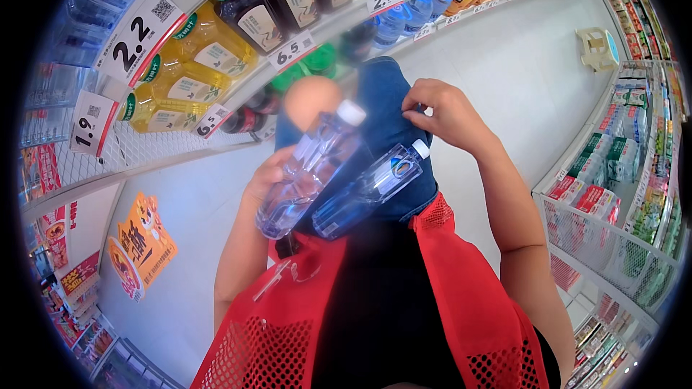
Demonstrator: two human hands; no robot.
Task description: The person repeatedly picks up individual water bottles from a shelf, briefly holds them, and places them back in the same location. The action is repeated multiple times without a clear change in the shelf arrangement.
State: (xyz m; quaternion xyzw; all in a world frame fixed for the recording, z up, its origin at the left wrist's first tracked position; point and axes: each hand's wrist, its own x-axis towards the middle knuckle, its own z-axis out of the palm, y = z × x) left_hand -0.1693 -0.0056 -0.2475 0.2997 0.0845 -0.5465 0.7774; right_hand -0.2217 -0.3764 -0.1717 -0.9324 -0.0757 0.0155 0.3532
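Observation:
My left hand is closed around the side of a large clear plastic bottle with a white cap, held tilted above my lap. A second, slimmer clear bottle with a white cap and a label lies slantwise over my jeans, beside the first; whether a hand supports it I cannot tell. Over my knee at the right, my right hand has its thumb and forefinger curled close together with nothing visible between them. A blurred, rounded skin-coloured shape covers part of the other knee.
Shelves with yellow tea bottles, dark bottles and price tags curve along the upper left. Blue-tinted water bottles stand farther along. A beige plastic stool is on the floor, near a wire-fronted shelf of bottle packs at right.

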